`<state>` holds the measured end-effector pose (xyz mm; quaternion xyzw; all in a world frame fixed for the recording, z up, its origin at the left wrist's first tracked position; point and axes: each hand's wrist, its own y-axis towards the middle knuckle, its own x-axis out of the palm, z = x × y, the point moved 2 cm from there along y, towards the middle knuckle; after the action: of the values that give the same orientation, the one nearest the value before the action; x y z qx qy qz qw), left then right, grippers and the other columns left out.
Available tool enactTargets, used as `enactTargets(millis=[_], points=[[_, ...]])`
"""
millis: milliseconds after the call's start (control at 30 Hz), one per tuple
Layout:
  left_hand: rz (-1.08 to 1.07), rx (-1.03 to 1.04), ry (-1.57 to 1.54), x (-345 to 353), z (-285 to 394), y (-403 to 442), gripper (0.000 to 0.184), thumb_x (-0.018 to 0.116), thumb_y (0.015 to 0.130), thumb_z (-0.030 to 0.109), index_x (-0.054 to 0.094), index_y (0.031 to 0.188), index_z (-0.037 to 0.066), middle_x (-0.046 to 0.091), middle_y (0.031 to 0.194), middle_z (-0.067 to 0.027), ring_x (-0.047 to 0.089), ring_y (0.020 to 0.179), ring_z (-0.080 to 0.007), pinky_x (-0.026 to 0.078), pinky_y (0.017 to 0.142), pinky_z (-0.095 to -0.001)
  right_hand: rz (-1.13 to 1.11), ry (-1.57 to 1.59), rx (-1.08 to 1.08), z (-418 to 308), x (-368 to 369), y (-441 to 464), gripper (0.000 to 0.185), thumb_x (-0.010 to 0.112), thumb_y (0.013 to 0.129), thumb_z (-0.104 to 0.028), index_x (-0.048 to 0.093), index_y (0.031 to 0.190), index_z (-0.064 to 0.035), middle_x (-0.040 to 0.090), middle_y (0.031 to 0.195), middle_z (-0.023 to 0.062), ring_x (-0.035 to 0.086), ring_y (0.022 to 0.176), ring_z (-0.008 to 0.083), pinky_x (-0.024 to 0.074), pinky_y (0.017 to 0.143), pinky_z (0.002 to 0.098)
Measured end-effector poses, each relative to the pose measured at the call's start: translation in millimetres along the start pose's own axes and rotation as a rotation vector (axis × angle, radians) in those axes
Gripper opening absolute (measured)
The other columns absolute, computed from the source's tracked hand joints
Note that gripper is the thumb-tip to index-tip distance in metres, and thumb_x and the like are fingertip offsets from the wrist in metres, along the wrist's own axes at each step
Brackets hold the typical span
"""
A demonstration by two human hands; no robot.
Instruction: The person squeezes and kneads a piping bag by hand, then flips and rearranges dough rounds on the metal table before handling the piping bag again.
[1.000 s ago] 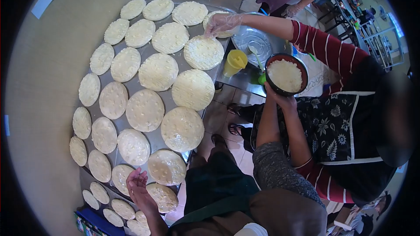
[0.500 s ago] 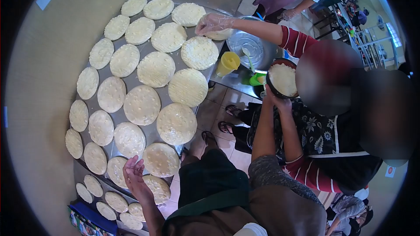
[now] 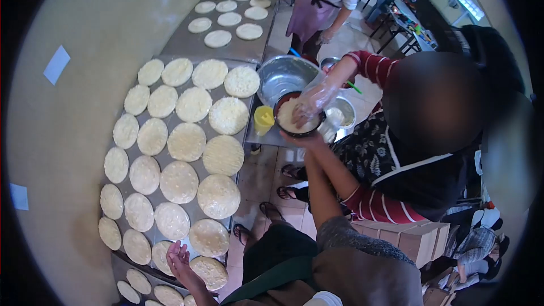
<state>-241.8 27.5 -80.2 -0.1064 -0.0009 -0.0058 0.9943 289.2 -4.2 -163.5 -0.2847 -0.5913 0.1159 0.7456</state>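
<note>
My left hand point(image 3: 181, 262) hangs above the near end of the metal table, its fingers loosely bent and slightly apart, holding nothing. Under and beside it lie flat pale dough rounds point(image 3: 209, 237). My right arm reaches forward to a dark round bowl point(image 3: 280, 114) of white, crumbly filling point(image 3: 287, 110). My right hand point(image 3: 306, 140) supports the bowl from below, where a co-worker's bare hand also meets it, so its fingers are mostly hidden. The co-worker's plastic-gloved hand point(image 3: 309, 107) is inside the bowl, in the white filling.
Rows of topped rounds cover the table point(image 3: 245, 153). Beyond the bowl are a large metal basin point(image 3: 277, 73), a yellow cup point(image 3: 263, 120) and a smaller metal bowl point(image 3: 347, 110). Another person in a purple apron point(image 3: 306, 20) stands at a farther table of rounds. Cardboard boxes point(image 3: 408, 241) sit at right.
The co-worker's gloved hand has gone from a round at the table edge into the bowl. The bowl has shifted toward the table. My view has turned, showing more of the far table.
</note>
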Motion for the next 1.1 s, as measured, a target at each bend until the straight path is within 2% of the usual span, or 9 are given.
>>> enactTargets(millis=[33,100,200,400,500,633,733,900,1100], points=[[-0.006,-0.014,0.008,3,0,0,0.041,0.037,0.097,0.038,0.048,0.118,0.004,0.056,0.116,-0.0111,0.055,0.101,-0.0185,0.039,0.088,-0.0314,0.013,0.035,0.064,16,9,-18,0.049,0.04,0.09,-0.048,0.054,0.116,-0.0093,0.057,0.117,0.0084,0.053,0.109,0.0215,0.0418,0.09,0.0506],[-0.052,0.001,0.011,13,9,-5,0.038,0.039,0.095,0.033,0.05,0.115,0.002,0.056,0.116,-0.0116,0.055,0.102,-0.0198,0.04,0.087,-0.031,0.405,-1.08,-1.03,-10,-208,65,0.031,0.054,0.089,-0.034,0.06,0.093,-0.004,0.062,0.084,0.0031,0.059,0.075,0.01,0.0492,0.068,0.0247],[-0.2,0.069,0.06,28,-2,-8,0.033,0.042,0.092,0.024,0.053,0.112,0.0,0.055,0.117,-0.0125,0.056,0.102,-0.0212,0.042,0.088,-0.0307,0.485,-0.966,-0.773,102,-128,-32,0.016,0.06,0.087,-0.02,0.06,0.077,-0.0072,0.055,0.065,-0.001,0.053,0.056,0.0081,0.044,0.054,0.021],[-0.683,0.327,0.155,109,64,-61,0.058,0.059,0.087,0.014,0.029,0.134,-0.001,0.036,0.134,-0.0186,0.036,0.126,-0.027,0.029,0.105,-0.037,-0.222,-1.363,-0.244,221,4,-184,0.023,0.063,0.087,-0.015,0.061,0.103,0.0012,0.063,0.083,0.0043,0.058,0.072,0.0106,0.0484,0.065,0.0242],[-0.552,0.574,0.372,120,117,-78,0.06,0.06,0.085,0.021,0.032,0.133,-0.001,0.039,0.128,-0.0236,0.038,0.122,-0.0372,0.027,0.105,-0.0401,-0.558,-1.757,-0.033,250,48,-207,0.027,0.062,0.083,-0.011,0.058,0.108,-0.0007,0.062,0.094,0.0095,0.06,0.083,0.0191,0.0485,0.076,0.0309],[-0.356,0.815,0.681,102,126,-69,0.039,0.051,0.087,0.016,0.045,0.121,-0.002,0.048,0.119,-0.0227,0.043,0.112,-0.0412,0.03,0.1,-0.044,-1.138,-1.982,-0.424,291,77,-194,0.026,0.061,0.083,-0.007,0.055,0.108,-0.0038,0.057,0.107,0.0124,0.056,0.099,0.0196,0.0451,0.085,0.0315],[-0.212,0.682,0.436,92,139,-68,0.032,0.046,0.087,0.013,0.049,0.115,-0.001,0.053,0.112,-0.0208,0.045,0.109,-0.0408,0.031,0.097,-0.0472,-0.997,-1.604,-0.117,323,88,-196,0.034,0.058,0.082,-0.005,0.051,0.116,-0.006,0.054,0.113,0.0141,0.055,0.103,0.0241,0.0425,0.09,0.0322],[-0.217,0.905,0.401,95,162,-69,0.016,0.051,0.084,0.012,0.052,0.093,0.0,0.053,0.093,-0.0227,0.052,0.087,-0.0417,0.041,0.079,-0.0448,-1.421,-2.093,-0.528,334,63,-149,0.037,0.058,0.086,-0.022,0.048,0.117,-0.0038,0.05,0.116,0.0125,0.051,0.109,0.0265,0.0394,0.095,0.0394],[-0.545,0.884,0.334,103,181,-53,0.021,0.062,0.068,0.006,0.05,0.083,-0.003,0.052,0.077,-0.0176,0.051,0.076,-0.0369,0.041,0.071,-0.0438,-1.108,-1.916,-0.304,372,85,-117,0.025,0.055,0.089,-0.027,0.049,0.102,-0.0062,0.05,0.1,0.0107,0.052,0.095,0.0253,0.0413,0.089,0.039]])
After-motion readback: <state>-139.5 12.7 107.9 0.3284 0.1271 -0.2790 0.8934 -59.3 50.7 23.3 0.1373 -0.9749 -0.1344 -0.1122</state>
